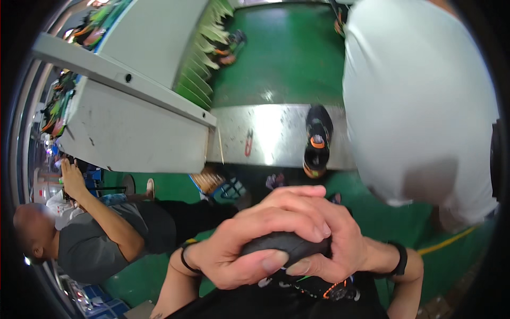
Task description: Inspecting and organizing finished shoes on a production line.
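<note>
Both my hands are wrapped around a black shoe (289, 245) held close under the camera. My left hand (249, 247) grips it from the left, thumb along its underside. My right hand (324, 239) covers it from the right, fingers overlapping the left hand's. More of the black shoe, with orange and green trim (319, 287), shows below my hands. Each wrist has a dark band.
A shiny metal conveyor table (271, 135) carries another black and orange shoe (317, 139). A grey machine housing (138, 122) stands at left. A person in a white shirt (419, 101) stands close at right. Another person in grey (95, 239) sits at lower left. The floor is green.
</note>
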### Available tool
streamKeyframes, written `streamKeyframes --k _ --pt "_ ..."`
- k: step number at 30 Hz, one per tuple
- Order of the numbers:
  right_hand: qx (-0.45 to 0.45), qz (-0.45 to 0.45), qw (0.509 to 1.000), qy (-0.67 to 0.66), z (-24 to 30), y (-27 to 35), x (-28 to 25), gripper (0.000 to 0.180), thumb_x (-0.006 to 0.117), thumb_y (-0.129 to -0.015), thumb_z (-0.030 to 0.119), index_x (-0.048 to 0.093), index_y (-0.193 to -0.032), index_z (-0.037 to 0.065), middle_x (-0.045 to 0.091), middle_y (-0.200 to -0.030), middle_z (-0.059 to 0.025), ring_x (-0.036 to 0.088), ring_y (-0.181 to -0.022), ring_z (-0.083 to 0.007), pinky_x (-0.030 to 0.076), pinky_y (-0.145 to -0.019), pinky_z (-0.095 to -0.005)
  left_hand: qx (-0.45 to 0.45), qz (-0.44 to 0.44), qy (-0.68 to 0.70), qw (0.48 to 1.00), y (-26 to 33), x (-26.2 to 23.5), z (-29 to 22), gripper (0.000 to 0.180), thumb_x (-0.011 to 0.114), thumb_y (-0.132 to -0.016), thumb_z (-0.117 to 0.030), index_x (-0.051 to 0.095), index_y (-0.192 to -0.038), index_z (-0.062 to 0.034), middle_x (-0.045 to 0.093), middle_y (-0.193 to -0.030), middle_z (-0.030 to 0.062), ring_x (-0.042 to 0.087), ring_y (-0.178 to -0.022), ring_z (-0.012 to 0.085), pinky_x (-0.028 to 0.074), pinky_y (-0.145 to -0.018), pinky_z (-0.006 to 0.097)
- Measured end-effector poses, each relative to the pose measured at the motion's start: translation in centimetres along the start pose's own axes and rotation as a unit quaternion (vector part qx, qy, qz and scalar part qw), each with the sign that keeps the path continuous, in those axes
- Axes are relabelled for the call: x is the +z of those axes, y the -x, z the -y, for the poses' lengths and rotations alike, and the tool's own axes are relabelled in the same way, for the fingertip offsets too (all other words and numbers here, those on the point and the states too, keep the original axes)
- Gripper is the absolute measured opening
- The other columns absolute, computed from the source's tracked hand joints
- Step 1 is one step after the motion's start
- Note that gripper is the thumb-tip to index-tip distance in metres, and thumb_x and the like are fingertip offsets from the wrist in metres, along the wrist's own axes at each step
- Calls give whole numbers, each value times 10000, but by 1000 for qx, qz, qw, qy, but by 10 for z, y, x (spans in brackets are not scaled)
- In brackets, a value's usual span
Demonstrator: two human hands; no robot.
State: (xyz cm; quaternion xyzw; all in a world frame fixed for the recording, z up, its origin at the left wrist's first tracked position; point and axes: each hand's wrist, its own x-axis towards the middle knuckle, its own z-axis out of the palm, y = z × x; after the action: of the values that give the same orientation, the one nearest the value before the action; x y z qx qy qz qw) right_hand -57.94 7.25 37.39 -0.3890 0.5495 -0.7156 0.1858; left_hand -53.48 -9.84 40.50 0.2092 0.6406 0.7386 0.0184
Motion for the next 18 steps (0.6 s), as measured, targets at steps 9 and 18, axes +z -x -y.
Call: streamKeyframes --k 9,18 --pt "40 12 999 31 -2 -20 15 554 766 -793 282 535 -1190 -26 609 -1099 -170 616 -997 -272 481 -887 -361 -126 34 93 987 10 -37 -13 416 443 -966 -222 523 -1311 -6 319 -1497 203 261 -1417 327 207 -1139 461" --pt "102 156 970 155 3 24 18 519 745 -765 250 555 -1180 0 620 -1054 -125 624 -977 -220 492 -835 -342 43 40 26 998 24 -1 -2 172 496 -885 -112 571 -1009 -21 592 -1042 103 438 -1205 300 361 -1020 424"
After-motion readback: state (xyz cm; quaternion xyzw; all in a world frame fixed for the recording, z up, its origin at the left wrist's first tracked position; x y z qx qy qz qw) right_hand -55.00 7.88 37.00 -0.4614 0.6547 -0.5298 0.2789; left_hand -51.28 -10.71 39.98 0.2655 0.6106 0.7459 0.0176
